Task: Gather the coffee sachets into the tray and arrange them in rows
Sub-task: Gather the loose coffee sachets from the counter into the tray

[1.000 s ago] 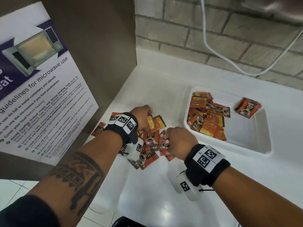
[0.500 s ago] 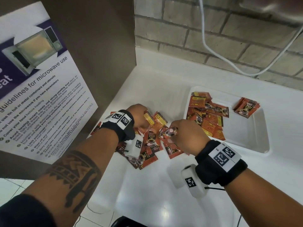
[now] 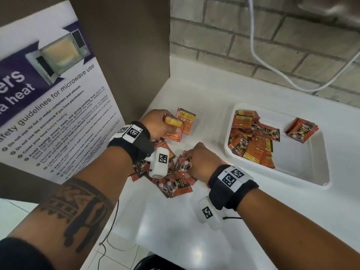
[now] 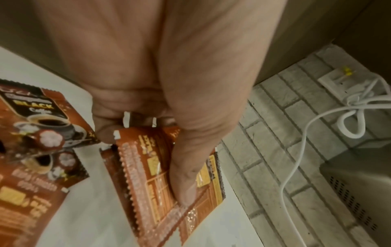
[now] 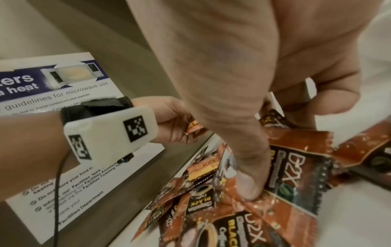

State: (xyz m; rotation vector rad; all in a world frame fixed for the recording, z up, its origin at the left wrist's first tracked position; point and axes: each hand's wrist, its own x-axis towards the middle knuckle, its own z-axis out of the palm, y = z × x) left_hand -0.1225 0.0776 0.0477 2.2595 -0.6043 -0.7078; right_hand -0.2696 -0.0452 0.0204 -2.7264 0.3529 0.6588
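Left hand [image 3: 158,124] is gripping a small stack of coffee sachets [image 3: 176,126], thumb clamping them flat, lifted clear of the counter [image 3: 175,221]. Right hand [image 3: 202,162] is curling over the loose pile [image 3: 175,182] and pinching sachets there, thumb tip pressing on one.

Key relation: the tray [image 3: 303,178] is sitting to the right of both hands, long axis running left-right. Right hand is nearer to it; left hand is working further left, so its load is facing the longer carry across the pile. The tray's left half is holding a jumbled heap [image 3: 253,141], with one small stack [image 3: 302,130] propped at the far right rim, no rows yet.
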